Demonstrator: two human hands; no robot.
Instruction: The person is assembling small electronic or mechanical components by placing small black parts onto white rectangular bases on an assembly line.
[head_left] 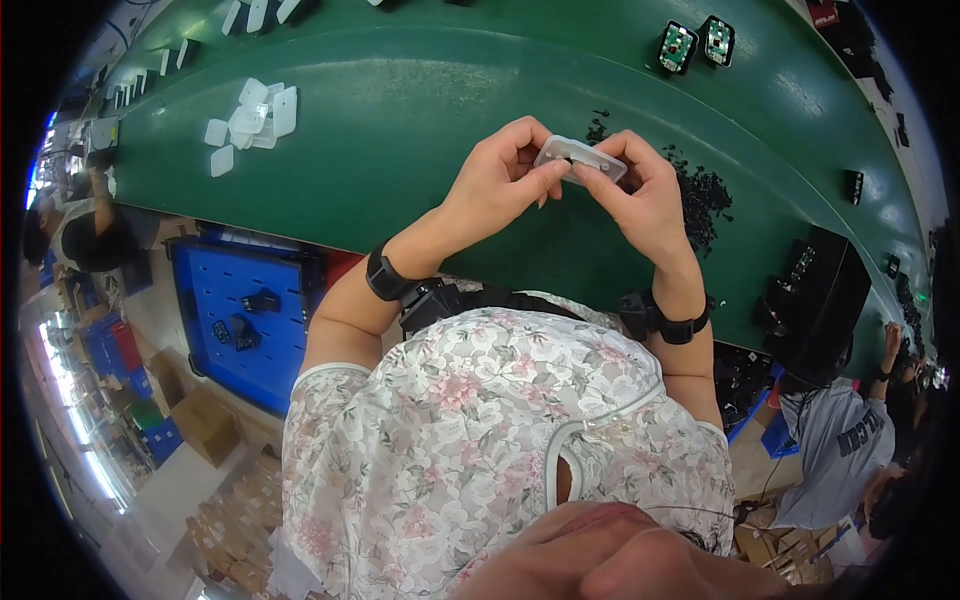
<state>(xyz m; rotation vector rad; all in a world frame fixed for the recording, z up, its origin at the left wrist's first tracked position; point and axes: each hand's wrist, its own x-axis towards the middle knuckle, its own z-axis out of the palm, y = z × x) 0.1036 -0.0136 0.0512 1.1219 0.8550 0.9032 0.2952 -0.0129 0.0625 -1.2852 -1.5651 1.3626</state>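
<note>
Both hands meet above the green table, gripping a translucent white plastic cover [592, 156] with rounded corners and a raised rim. At the cover's left end, my left hand [512, 168] is closed, its thumb pressed inside the shell. My right hand [640, 192] closes round the other end, thumb tip also within the rim. Something small and dark shows between the thumbs, too small to name. Just beyond and to the right of my hands lies a scattered pile of small black parts [706, 200]. Similar white covers [250, 122] lie loosely heaped to the left.
Two black housings with green circuit boards [677, 48] stand at the far right. A black box [825, 300] occupies the table's near right side. White pieces [257, 15] line the far left. Below the table edge sits a blue tray [240, 320]. Other people work at both sides.
</note>
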